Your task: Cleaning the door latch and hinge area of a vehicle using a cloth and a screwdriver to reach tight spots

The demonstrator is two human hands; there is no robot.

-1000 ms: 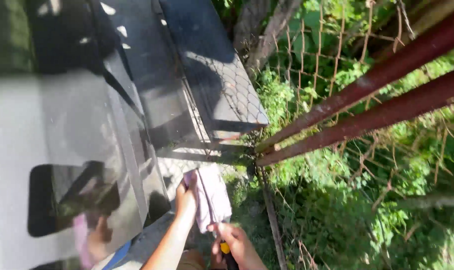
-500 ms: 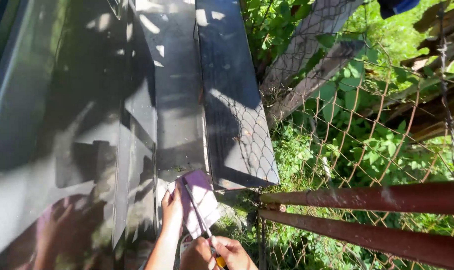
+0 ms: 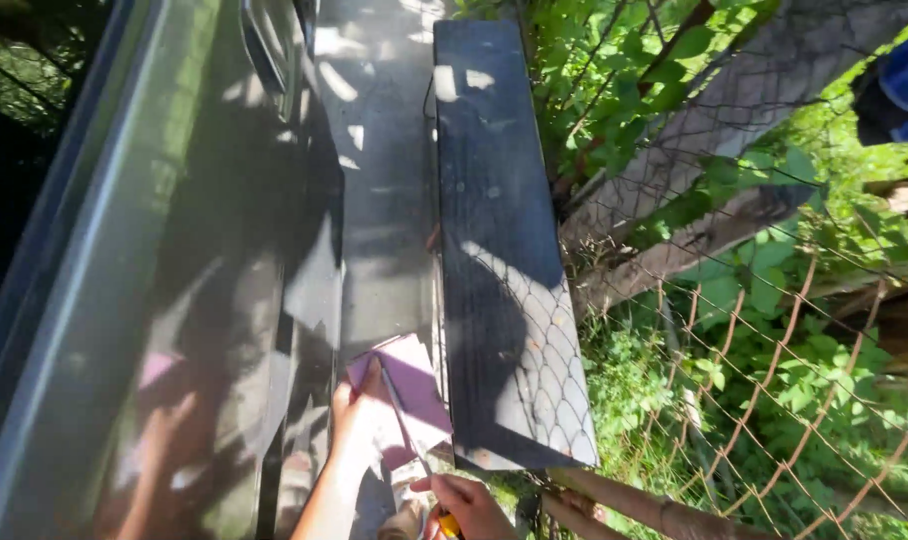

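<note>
I see my left hand (image 3: 359, 425) pressed flat, fingers spread, on a pink rectangular sheet of paper (image 3: 409, 390) that lies against the grey glossy metal surface (image 3: 204, 300). My right hand (image 3: 469, 505) is closed around a thin tool with a yellow handle (image 3: 414, 440); its shaft crosses the sheet just beside my left fingers. A dark flat panel (image 3: 504, 260) stands just right of the sheet.
</note>
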